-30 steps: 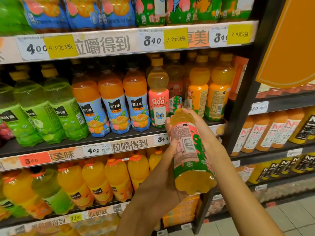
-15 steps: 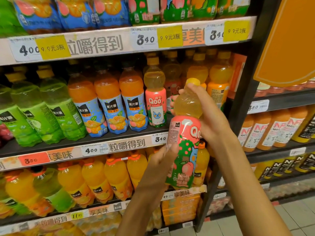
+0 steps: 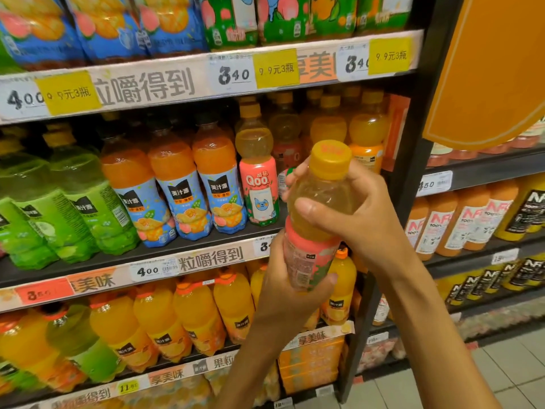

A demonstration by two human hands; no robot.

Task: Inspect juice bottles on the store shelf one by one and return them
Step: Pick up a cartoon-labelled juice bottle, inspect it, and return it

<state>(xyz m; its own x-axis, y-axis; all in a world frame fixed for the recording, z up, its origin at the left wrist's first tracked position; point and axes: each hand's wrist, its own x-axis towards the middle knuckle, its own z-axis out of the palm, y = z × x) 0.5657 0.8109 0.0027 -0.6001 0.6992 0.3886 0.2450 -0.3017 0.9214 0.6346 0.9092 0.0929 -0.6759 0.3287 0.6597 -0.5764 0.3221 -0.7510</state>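
I hold a Qoo juice bottle [image 3: 317, 214] upright in front of the middle shelf [image 3: 188, 246]. It has a yellow cap, pale yellow juice and a pink and green label. My right hand [image 3: 356, 214] grips its clear upper part just under the cap. My left hand [image 3: 290, 290] grips the labelled lower part from below, thumb across the label. A matching Qoo bottle [image 3: 258, 178] stands on the shelf just left of the held one.
Orange juice bottles with blue labels [image 3: 177, 184] and green bottles [image 3: 70, 202] fill the middle shelf. Larger orange bottles [image 3: 191, 317] stand on the shelf below. A black upright post [image 3: 413, 160] divides off the right shelving with NFC bottles [image 3: 472, 222].
The bottle went from upside down to upright, cap on top. Both hands carried it up and closer to me, and my left hand now wraps its lower part.
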